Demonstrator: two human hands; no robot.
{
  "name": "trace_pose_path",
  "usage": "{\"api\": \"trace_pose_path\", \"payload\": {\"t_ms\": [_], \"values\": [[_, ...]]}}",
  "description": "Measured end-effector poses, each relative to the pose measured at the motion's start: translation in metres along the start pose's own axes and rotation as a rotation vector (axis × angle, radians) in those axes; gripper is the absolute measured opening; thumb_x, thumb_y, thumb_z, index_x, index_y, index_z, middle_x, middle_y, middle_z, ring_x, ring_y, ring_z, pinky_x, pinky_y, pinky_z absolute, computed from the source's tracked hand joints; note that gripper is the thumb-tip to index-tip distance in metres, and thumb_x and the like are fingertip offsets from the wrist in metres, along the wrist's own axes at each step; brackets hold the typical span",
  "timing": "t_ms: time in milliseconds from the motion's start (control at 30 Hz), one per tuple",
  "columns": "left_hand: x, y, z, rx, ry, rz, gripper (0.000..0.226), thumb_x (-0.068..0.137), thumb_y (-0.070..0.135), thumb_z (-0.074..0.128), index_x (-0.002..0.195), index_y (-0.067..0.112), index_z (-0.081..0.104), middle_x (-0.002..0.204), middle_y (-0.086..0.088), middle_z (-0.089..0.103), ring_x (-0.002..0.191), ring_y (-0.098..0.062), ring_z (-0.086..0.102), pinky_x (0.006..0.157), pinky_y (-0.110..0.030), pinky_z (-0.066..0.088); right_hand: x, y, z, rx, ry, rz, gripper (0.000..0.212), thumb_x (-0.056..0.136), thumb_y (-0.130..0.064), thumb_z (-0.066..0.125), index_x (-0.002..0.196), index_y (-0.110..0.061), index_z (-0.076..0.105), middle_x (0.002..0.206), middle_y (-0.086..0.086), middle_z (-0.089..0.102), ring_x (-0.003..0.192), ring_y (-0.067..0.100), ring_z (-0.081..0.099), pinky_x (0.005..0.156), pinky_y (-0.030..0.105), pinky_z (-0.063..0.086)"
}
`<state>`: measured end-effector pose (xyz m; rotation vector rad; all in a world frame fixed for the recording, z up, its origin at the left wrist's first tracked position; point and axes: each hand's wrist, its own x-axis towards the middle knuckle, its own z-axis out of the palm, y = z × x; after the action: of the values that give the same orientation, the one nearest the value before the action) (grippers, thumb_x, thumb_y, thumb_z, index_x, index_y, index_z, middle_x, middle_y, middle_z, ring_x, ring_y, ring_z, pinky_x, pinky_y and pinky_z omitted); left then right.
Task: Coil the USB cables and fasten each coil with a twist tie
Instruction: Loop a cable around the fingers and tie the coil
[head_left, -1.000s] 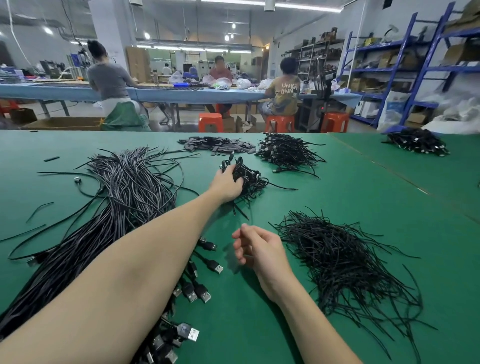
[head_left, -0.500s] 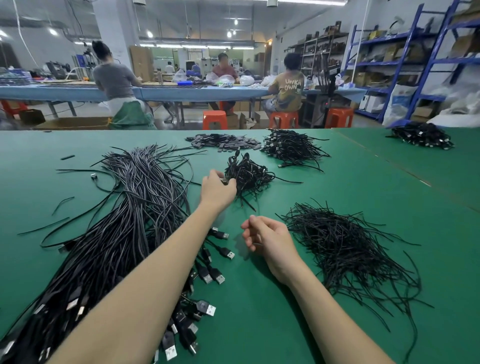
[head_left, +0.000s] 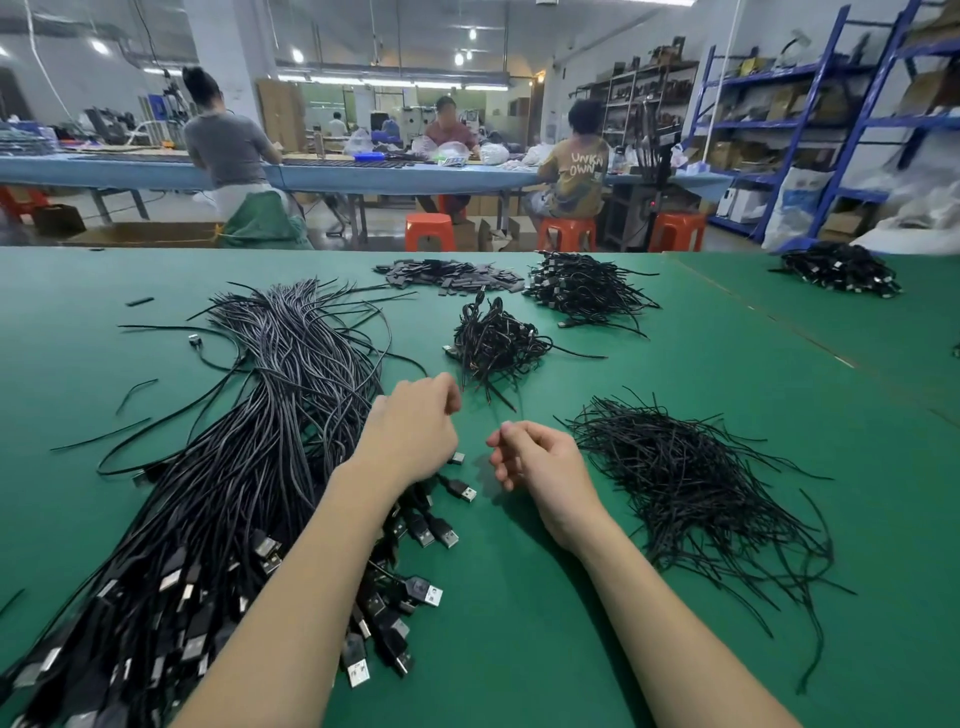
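Hovering above the green surface (head_left: 597, 649), the left hand (head_left: 410, 431) sits just beside the near edge of the long bundle of uncoiled USB cables (head_left: 249, 467), its fingers loosely curled downward and holding nothing that can be seen; the right hand (head_left: 540, 462) lies close to it, a small gap between them, fingers curled inward toward the palm, and whether they pinch anything cannot be told; the cable bundle runs from the far left of the surface down to the near left corner, its plugs (head_left: 441, 535) fanned out under and beside the left forearm; to the right of the right hand spreads a loose heap of thin black twist ties (head_left: 691, 483); beyond both hands sits a small pile of coiled cables (head_left: 493, 343), well apart from the fingers; farther back lie a second coiled pile (head_left: 582, 286) and a flat scatter of dark pieces (head_left: 447, 275); another pile (head_left: 841, 267) rests at the far right; people sit at a blue bench (head_left: 130, 171) behind.
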<state>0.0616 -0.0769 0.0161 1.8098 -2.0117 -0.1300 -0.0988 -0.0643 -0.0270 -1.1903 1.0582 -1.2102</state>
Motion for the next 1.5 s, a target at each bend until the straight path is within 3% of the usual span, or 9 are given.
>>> {"api": "trace_pose_path", "payload": {"t_ms": [100,333,633,833,933,1133,1267,1367,1500], "values": [[-0.007,-0.001,0.002,0.265,-0.150,-0.049,0.026,0.085,0.012,0.049,0.110,0.021,0.045,0.115,-0.002,0.058,0.109,-0.027,0.050,0.094,-0.042,0.040,0.001,-0.001,-0.002,0.049,0.001,0.020,0.030,0.104,-0.012,0.051,0.080,-0.003,0.067,0.063,0.005,0.062,0.049,0.011,0.052,0.048,0.019,0.042],[-0.009,-0.002,-0.006,0.097,-0.076,-0.168,0.032,0.083,0.000,0.053,0.097,0.021,0.072,0.108,-0.006,0.064,0.083,-0.026,0.058,0.077,-0.035,0.052,-0.001,0.000,-0.004,0.054,-0.028,0.012,0.029,0.104,-0.012,0.051,0.081,-0.003,0.067,0.063,0.004,0.062,0.050,0.011,0.052,0.048,0.019,0.042],[-0.011,0.001,-0.009,0.193,-0.193,-0.114,0.023,0.086,0.007,0.057,0.106,0.017,0.057,0.113,-0.007,0.048,0.107,-0.027,0.049,0.090,-0.042,0.049,0.002,0.004,-0.006,0.059,-0.050,0.003,0.028,0.103,-0.013,0.052,0.082,-0.002,0.068,0.063,0.004,0.063,0.049,0.011,0.052,0.048,0.019,0.042],[-0.012,0.003,-0.017,0.216,-0.035,-0.033,0.021,0.086,0.009,0.059,0.091,0.028,0.054,0.092,0.009,0.062,0.096,-0.021,0.058,0.081,-0.031,0.036,0.003,0.006,-0.006,0.039,-0.061,-0.012,0.026,0.103,-0.012,0.053,0.083,-0.005,0.069,0.066,0.005,0.064,0.049,0.011,0.053,0.048,0.018,0.043],[-0.011,0.015,-0.023,0.086,0.041,0.035,0.013,0.084,0.021,0.066,0.087,0.030,0.057,0.083,0.014,0.064,0.085,-0.013,0.059,0.076,-0.028,0.042,0.004,0.006,-0.005,0.008,-0.039,-0.019,0.013,0.098,-0.005,0.060,0.094,-0.013,0.069,0.076,0.003,0.064,0.049,0.010,0.052,0.047,0.018,0.041],[-0.009,0.051,-0.026,-0.581,-0.009,0.147,0.015,0.075,0.020,0.080,0.080,0.027,0.068,0.077,0.012,0.074,0.070,-0.002,0.067,0.075,-0.027,0.056,-0.003,-0.010,-0.002,-0.243,-0.177,-0.130,0.029,0.093,-0.007,0.066,0.102,-0.034,0.063,0.090,-0.014,0.073,0.064,0.002,0.057,0.053,0.017,0.045],[-0.008,0.054,-0.030,-0.987,0.067,0.090,0.016,0.076,0.018,0.084,0.084,0.023,0.071,0.078,0.002,0.076,0.072,-0.004,0.068,0.065,-0.018,0.053,-0.004,-0.026,-0.010,-0.235,-0.207,-0.222,0.013,0.098,-0.017,0.065,0.097,-0.027,0.075,0.095,-0.017,0.076,0.088,0.000,0.065,0.080,0.020,0.055],[-0.006,0.049,-0.033,-1.084,0.064,-0.022,0.018,0.089,0.035,0.073,0.099,0.021,0.069,0.090,0.004,0.077,0.074,0.002,0.066,0.059,-0.011,0.051,-0.007,-0.039,-0.021,-0.233,-0.315,-0.225,0.019,0.101,-0.027,0.061,0.097,-0.016,0.076,0.107,-0.005,0.077,0.108,0.011,0.069,0.102,0.027,0.049],[-0.002,0.045,-0.027,-1.006,-0.295,-0.069,0.057,0.096,0.067,0.041,0.115,0.020,0.066,0.094,0.010,0.073,0.089,-0.001,0.067,0.098,-0.031,0.050,-0.007,-0.062,-0.031,-0.115,-0.363,-0.181,0.020,0.102,-0.021,0.057,0.094,-0.008,0.070,0.086,0.008,0.076,0.091,0.025,0.075,0.086,0.029,0.058]]}}
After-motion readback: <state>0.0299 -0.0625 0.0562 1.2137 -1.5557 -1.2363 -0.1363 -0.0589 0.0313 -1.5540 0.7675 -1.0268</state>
